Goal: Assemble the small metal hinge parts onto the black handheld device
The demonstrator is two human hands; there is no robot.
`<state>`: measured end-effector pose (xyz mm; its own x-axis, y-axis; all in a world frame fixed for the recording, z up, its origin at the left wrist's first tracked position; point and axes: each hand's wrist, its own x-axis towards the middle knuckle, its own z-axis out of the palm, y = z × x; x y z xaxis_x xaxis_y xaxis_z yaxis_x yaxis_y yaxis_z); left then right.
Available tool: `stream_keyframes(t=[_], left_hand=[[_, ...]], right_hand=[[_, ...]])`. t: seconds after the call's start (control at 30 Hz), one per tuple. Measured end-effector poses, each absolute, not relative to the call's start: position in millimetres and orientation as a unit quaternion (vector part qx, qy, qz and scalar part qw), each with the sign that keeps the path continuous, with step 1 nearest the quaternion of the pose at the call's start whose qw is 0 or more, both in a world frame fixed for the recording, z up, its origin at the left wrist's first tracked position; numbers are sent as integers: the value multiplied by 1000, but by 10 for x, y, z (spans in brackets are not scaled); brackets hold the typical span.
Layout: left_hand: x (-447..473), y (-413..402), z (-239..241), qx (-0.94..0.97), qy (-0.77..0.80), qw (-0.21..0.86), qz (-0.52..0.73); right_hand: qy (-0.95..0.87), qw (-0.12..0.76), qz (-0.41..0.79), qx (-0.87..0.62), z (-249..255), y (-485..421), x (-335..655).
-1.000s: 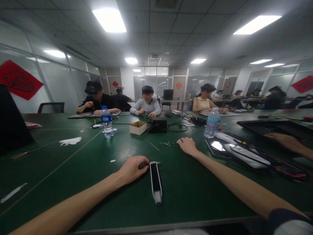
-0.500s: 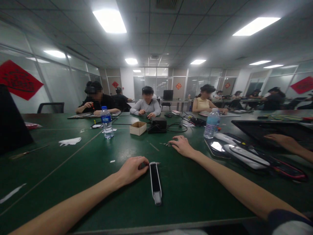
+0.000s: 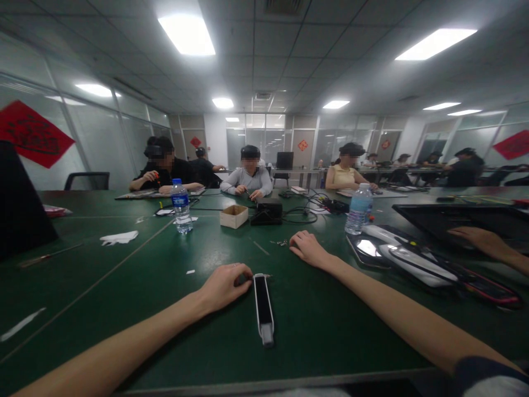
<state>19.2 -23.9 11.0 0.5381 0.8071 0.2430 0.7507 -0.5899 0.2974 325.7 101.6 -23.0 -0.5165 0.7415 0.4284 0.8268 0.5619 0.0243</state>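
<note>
My left hand rests on the green table, fingers curled and pinched against the far end of a slim black-and-white stick-shaped device that lies lengthwise toward me. My right hand is stretched farther out, knuckles up, fingers curled down on the table right beside a small scatter of tiny metal parts. What its fingertips hold, if anything, is hidden.
A cardboard box, a black unit with cables and two water bottles stand mid-table. White and black devices lie to the right, near another person's hand. Several people sit across. White scraps lie left.
My right hand moved left toward the small metal parts and curled its fingers down beside them. My left hand and the stick-shaped device stayed put.
</note>
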Motion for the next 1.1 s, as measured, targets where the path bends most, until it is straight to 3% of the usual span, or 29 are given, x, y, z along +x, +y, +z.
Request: stream_keyframes(t=[0.23, 0.67, 0.9, 1.1], left_hand=[[181, -238, 95, 874, 445, 75, 183], [183, -229, 96, 866, 460, 80, 179], [185, -249, 110, 867, 457, 89, 178], [146, -307, 120, 865, 440, 85, 225]], right_hand=[[-856, 164, -133, -473, -179, 934, 3202], [-840, 168, -65, -511, -81, 793, 3105], [-808, 185, -11, -560, -70, 726, 2980], [-833, 223, -8, -506, -45, 629, 2900]])
